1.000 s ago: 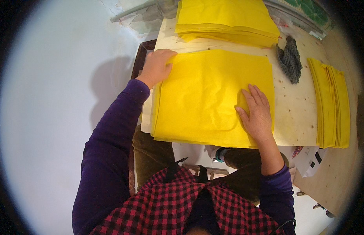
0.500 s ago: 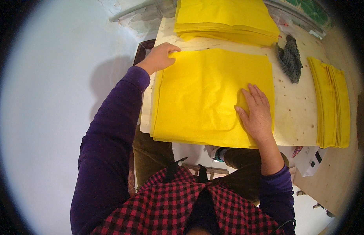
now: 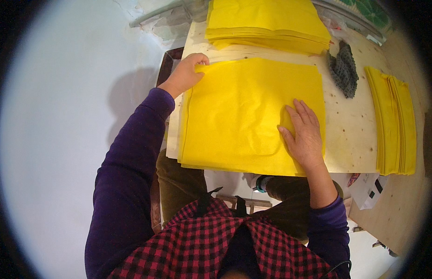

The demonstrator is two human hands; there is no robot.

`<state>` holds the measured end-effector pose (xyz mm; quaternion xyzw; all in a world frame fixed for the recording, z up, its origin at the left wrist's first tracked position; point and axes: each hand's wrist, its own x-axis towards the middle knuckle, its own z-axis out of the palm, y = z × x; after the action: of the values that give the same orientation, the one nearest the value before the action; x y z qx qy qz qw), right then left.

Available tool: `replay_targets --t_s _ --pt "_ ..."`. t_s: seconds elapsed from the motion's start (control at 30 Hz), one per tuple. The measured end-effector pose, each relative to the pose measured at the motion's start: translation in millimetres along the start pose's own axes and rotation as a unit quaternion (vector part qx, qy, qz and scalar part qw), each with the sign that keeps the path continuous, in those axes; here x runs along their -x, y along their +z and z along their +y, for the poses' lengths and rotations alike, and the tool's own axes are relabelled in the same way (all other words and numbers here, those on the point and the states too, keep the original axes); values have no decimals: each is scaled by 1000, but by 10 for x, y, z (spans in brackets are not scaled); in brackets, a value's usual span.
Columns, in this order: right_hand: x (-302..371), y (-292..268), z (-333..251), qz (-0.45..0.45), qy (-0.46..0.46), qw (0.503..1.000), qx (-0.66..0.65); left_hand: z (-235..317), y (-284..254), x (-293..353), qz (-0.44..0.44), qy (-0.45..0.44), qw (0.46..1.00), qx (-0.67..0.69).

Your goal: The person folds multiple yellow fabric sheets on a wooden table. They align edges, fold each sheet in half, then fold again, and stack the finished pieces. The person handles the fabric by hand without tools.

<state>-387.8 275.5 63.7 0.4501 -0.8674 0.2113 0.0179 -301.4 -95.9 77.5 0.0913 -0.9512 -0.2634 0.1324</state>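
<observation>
Head view: the wooden table (image 3: 351,125) is bearing a stack of yellow sheets (image 3: 253,111). The right hand (image 3: 305,132), fingers spread flat, is pinning it down while the left hand (image 3: 188,74) is pinching the top sheet's far-left corner.

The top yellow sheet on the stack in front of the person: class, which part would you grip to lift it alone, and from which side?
Probably the far-left corner of the top yellow sheet, approached from the left edge. There the left hand already pinches it with its fingers, and the edge looks slightly raised off the stack. The right hand lies flat on the near-right part, pinning that side.
</observation>
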Motion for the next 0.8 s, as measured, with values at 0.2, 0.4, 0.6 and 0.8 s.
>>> replay_targets --t_s 0.2,0.4,0.6,0.8 --pt "1 5 -7 4 -2 1000 -1 27 -18 1 -14 -84 995 50" --pt "1 0 -6 4 -3 1000 -1 -170 -54 -65 -10 -144 972 183" --pt "2 7 -4 3 -1 1000 2 -301 8 -120 -6 -148 982 120" --pt "1 14 4 5 -2 1000 0 -220 32 -161 -24 -163 986 18"
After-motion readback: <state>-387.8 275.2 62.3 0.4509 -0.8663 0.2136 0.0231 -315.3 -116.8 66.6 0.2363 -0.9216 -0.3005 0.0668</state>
